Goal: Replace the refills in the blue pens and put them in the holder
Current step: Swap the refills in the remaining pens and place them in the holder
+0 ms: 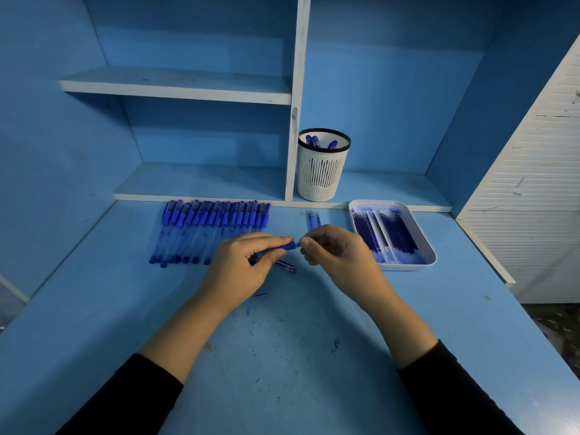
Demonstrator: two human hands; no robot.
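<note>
Here, slim dark-blue pen [284, 247], nearly level

Office-type workstation: blue desk [282, 356], white-edged shelves [175, 86] rising behind the desk, slotted pen holder [323, 171] on the lowest shelf behind the desk.

Blue pens [213, 229] lie side by side in a row. Refills [389, 235] lie in a white tray [408, 267]. The white slotted holder [323, 174] stands upright, holding pens.
</note>
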